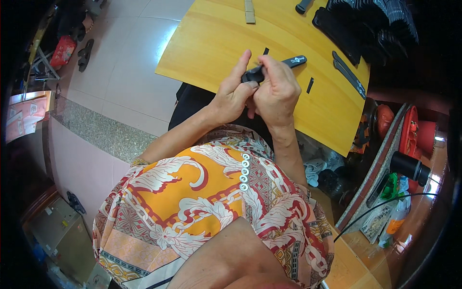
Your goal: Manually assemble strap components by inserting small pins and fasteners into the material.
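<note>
Over the near edge of the yellow table, my two hands meet around a black strap point(254, 74). My left hand point(230, 98) holds its bent end between thumb and fingers, with one finger pointing up. Close beside it, my right hand point(279, 91) is closed on the same strap, its fingers curled and partly hiding it. Past the right hand a flat, rounded black end point(294, 61) with white print sticks out; whether it is part of the held strap I cannot tell. Small black strips point(310, 85) lie on the table by the right hand.
Paired black straps point(349, 75) rest near the right edge of the yellow table point(211, 53). Farther back are a heap of black straps point(380, 24) and a tan strip point(250, 11). A shelf at the right holds a black cylinder point(409, 167) and a bottle point(397, 219).
</note>
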`<state>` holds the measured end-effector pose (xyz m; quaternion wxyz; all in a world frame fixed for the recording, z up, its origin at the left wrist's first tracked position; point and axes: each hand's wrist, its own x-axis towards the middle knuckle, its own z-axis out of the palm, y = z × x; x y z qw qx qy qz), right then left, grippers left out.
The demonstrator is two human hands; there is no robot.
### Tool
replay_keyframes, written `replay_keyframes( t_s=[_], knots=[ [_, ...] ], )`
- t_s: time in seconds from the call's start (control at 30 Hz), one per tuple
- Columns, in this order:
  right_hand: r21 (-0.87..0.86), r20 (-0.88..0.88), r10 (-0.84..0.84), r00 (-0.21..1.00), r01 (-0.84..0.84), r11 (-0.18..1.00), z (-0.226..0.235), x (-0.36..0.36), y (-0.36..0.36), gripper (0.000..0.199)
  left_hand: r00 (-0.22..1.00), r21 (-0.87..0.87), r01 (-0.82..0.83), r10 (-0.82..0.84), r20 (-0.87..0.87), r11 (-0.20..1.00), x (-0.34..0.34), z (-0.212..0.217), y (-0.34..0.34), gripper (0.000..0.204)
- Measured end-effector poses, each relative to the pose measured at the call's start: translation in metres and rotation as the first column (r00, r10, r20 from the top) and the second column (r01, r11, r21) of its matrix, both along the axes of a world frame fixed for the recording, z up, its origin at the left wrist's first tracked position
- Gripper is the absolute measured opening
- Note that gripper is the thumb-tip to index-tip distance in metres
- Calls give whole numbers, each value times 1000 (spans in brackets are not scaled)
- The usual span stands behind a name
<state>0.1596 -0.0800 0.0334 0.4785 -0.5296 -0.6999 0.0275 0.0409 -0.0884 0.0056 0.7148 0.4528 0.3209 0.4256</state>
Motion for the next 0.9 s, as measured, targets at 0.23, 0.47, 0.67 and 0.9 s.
replay_keyframes(
  t_s=[0.23,0.47,0.67,0.9],
  knots=[
    [-172,-181,-70,981,38,984,4,33,13,15,995,-129,7,6,100,992,5,-1,-6,55],
    [-409,-561,71,825,-350,843,25,19,-16,26,951,-368,-176,254,177,913,10,5,7,28],
    [-192,-201,220,955,-259,947,8,28,-13,30,964,-353,-132,203,171,926,13,19,2,25],
    [-107,-171,-43,984,25,994,14,32,-11,10,993,-90,-12,22,116,996,16,14,-5,24]
  ],
)
